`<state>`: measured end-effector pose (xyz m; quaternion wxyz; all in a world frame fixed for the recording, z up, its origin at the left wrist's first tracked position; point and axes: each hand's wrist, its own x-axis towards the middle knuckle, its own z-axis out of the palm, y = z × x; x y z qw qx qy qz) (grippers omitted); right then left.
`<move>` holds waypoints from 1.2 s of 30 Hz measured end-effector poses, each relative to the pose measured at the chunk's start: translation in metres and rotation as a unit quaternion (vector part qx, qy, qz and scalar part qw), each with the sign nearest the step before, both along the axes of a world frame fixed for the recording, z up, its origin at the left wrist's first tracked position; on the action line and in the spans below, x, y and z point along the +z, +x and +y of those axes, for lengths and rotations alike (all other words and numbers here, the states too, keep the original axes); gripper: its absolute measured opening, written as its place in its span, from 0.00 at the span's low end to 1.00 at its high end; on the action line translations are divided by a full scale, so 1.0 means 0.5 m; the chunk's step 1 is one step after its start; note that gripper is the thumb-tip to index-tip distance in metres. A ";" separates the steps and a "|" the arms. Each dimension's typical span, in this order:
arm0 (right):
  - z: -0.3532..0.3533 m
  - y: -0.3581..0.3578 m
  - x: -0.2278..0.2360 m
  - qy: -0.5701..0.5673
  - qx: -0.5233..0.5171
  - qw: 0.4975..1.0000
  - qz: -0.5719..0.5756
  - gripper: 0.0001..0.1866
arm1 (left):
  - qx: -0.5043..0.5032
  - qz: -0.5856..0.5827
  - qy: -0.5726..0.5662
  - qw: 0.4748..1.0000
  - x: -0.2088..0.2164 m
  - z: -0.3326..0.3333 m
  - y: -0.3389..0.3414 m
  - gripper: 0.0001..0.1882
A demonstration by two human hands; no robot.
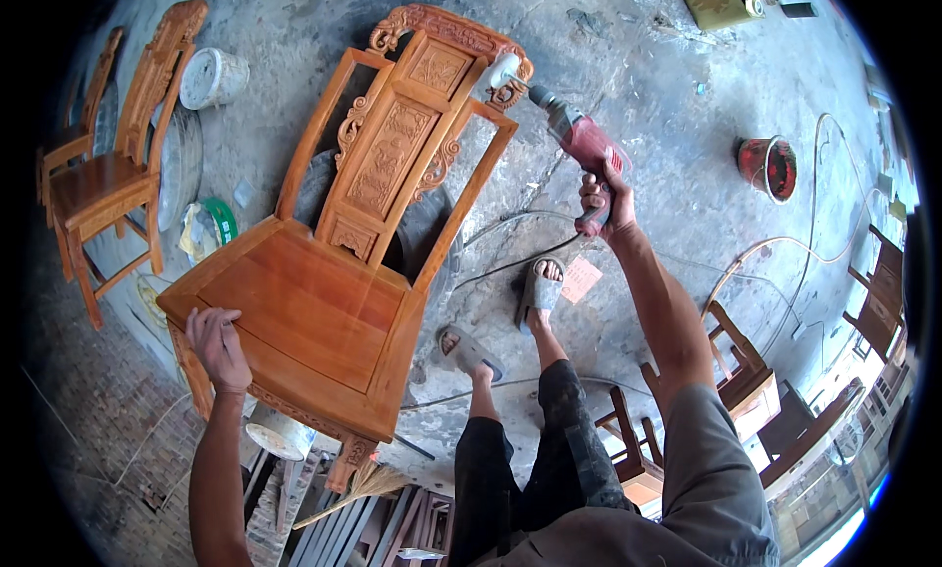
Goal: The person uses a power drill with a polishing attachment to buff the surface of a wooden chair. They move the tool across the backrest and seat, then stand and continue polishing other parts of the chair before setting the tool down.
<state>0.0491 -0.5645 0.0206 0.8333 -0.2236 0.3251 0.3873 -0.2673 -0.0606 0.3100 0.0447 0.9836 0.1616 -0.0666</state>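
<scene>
A carved orange wooden chair stands in front of me, its back tilted away. My left hand rests flat on the front left edge of its seat. My right hand grips the handle of a red power tool. The tool's white round pad touches the carved top rail of the chair back at its right end. A cable trails from the tool across the concrete floor. My feet in grey sandals stand to the right of the chair.
A second carved chair stands at the left, with a white bucket and round lids near it. A red bucket sits at the right. Small wooden stools and a dark chair stand lower right. A broom lies below the chair.
</scene>
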 end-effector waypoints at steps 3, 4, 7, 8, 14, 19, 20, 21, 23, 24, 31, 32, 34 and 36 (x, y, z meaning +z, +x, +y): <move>0.011 0.030 0.001 0.001 0.028 1.000 -0.002 0.17 | -0.002 0.000 0.001 1.000 -0.005 0.001 0.002 0.17; 0.011 0.038 0.005 -0.016 0.045 0.999 -0.008 0.17 | -0.002 0.000 0.003 1.000 -0.005 0.001 0.000 0.17; 0.007 0.041 0.014 -0.036 0.080 0.996 -0.002 0.18 | -0.001 0.002 0.003 1.000 -0.003 0.004 -0.005 0.17; 0.004 0.038 0.016 -0.038 0.088 0.995 0.003 0.18 | -0.001 0.002 0.002 1.000 -0.003 0.005 -0.006 0.17; -0.022 0.052 0.009 -0.029 0.078 0.997 0.008 0.19 | 0.000 0.012 0.002 1.000 -0.004 0.002 -0.003 0.19; -0.033 0.055 0.013 -0.033 0.095 0.995 -0.006 0.19 | -0.003 0.015 0.000 1.000 0.000 0.003 -0.006 0.17; -0.035 0.051 0.016 -0.036 0.088 0.996 -0.003 0.19 | -0.004 0.014 0.000 1.000 0.001 0.003 -0.005 0.17; -0.037 0.045 0.019 -0.039 0.080 0.996 -0.001 0.19 | -0.003 0.012 0.000 1.000 0.000 0.002 -0.004 0.16; -0.043 0.032 0.023 -0.047 0.067 0.997 0.002 0.20 | -0.003 0.009 -0.001 1.000 -0.001 0.004 -0.005 0.14; -0.048 0.029 0.025 -0.036 0.060 0.998 0.010 0.20 | -0.004 0.007 -0.001 1.000 -0.001 0.004 -0.003 0.14; -0.064 -0.039 0.026 -0.021 0.027 0.999 0.035 0.21 | -0.002 0.007 -0.005 1.000 -0.002 0.008 -0.006 0.15; -0.057 -0.047 0.023 -0.015 0.018 0.999 0.039 0.21 | -0.005 0.008 -0.004 1.000 -0.001 0.006 -0.005 0.16; -0.041 -0.051 0.017 -0.007 0.013 0.999 0.041 0.21 | -0.002 0.002 -0.004 1.000 0.003 0.005 -0.009 0.16; -0.026 -0.045 0.015 -0.016 -0.004 0.999 0.038 0.22 | 0.003 0.008 -0.006 1.000 -0.002 0.010 -0.018 0.16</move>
